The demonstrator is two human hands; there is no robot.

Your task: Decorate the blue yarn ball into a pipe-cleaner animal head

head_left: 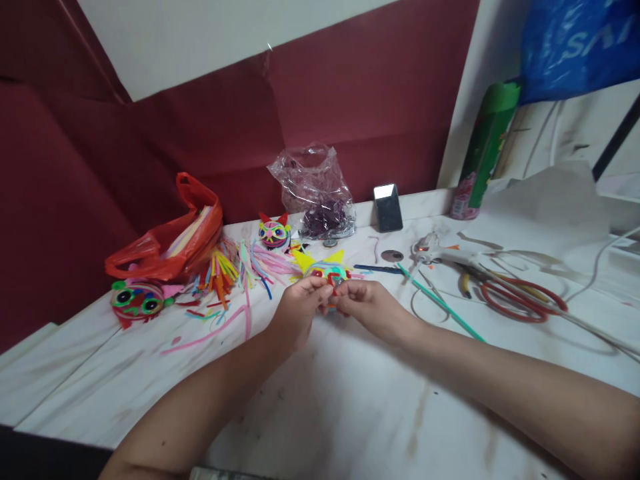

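Observation:
My left hand (302, 297) and my right hand (369, 301) meet at the middle of the table, fingertips pinched together. Between them is a small bent red pipe cleaner (333, 280); its exact shape is partly covered by the fingers. Just behind the fingertips sits a pipe-cleaner animal head with yellow pointed ears (333, 257), its lower part hidden by my hands. Whether my fingers also touch this head, I cannot tell. A similar red-eared head (275, 232) stands farther back, and another with green-ringed eyes (137, 301) lies at the left.
Left of my hands lie loose pipe cleaners (223, 277) beside a red plastic bag (150, 257). A clear bag (320, 200) and a phone (389, 208) are at the back. Rightward are a glue gun (440, 252), orange-handled scissors (520, 300), a green pipe cleaner (445, 307) and a spray can (485, 150).

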